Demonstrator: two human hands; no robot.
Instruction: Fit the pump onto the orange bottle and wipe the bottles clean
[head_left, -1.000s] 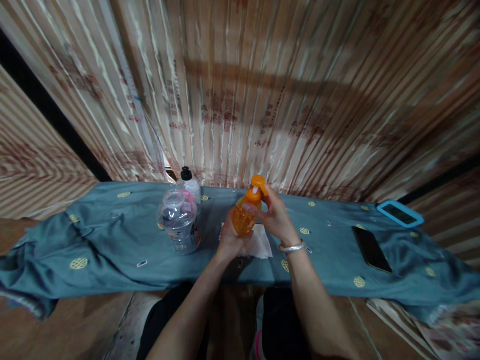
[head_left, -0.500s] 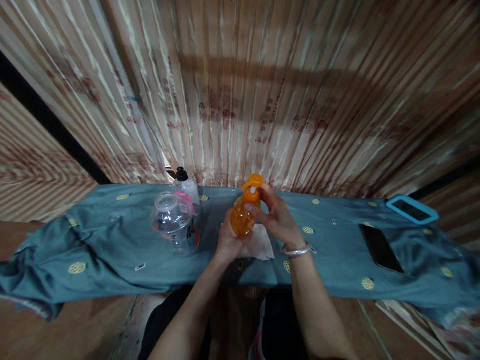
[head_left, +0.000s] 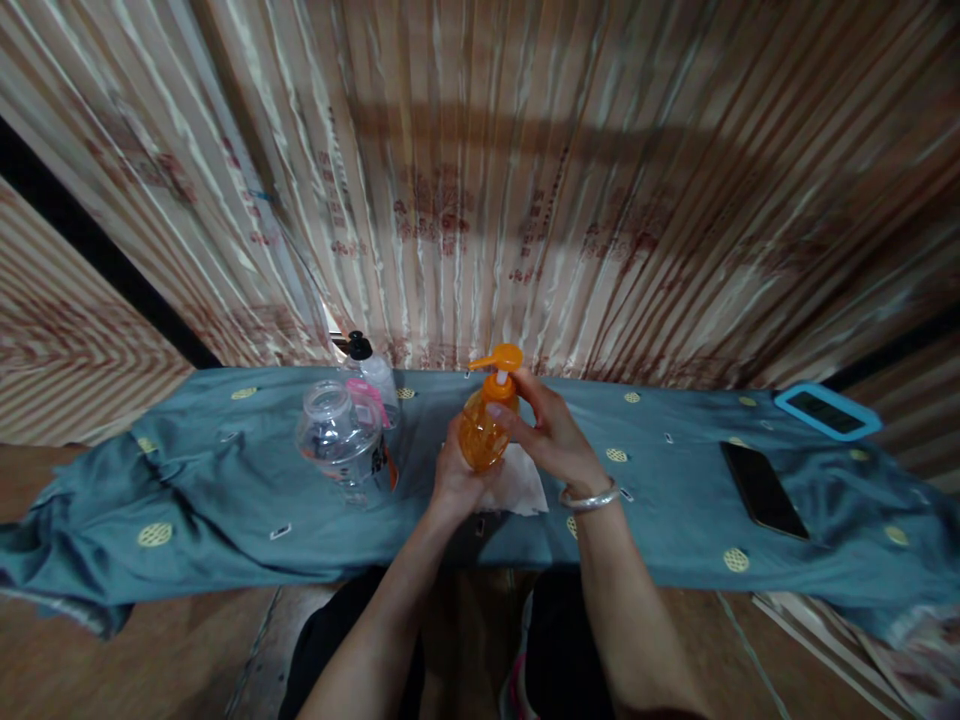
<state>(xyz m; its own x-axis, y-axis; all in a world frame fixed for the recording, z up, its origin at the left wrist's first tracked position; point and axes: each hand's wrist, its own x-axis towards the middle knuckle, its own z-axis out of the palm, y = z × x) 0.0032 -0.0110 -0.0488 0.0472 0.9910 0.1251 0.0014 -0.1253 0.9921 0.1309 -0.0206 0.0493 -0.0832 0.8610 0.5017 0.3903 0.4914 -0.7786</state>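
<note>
An orange pump bottle (head_left: 484,425) stands upright over a white tissue (head_left: 517,485) on the blue-green cloth (head_left: 225,480). My left hand (head_left: 454,475) is wrapped round the bottle's lower body from the near side. My right hand (head_left: 551,430) grips the collar just under the orange pump head, whose spout points left. A silver bangle (head_left: 589,497) sits on my right wrist.
A clear open-necked plastic jar (head_left: 341,440) and a white bottle with a black cap (head_left: 371,370) stand left of the pump bottle. A black phone (head_left: 763,490) and a blue-cased phone (head_left: 827,411) lie at the right. A striped curtain (head_left: 480,180) hangs behind.
The pump head has turned: its spout pointed to the right a second ago and now points left. Both hands have stayed on the bottle.
</note>
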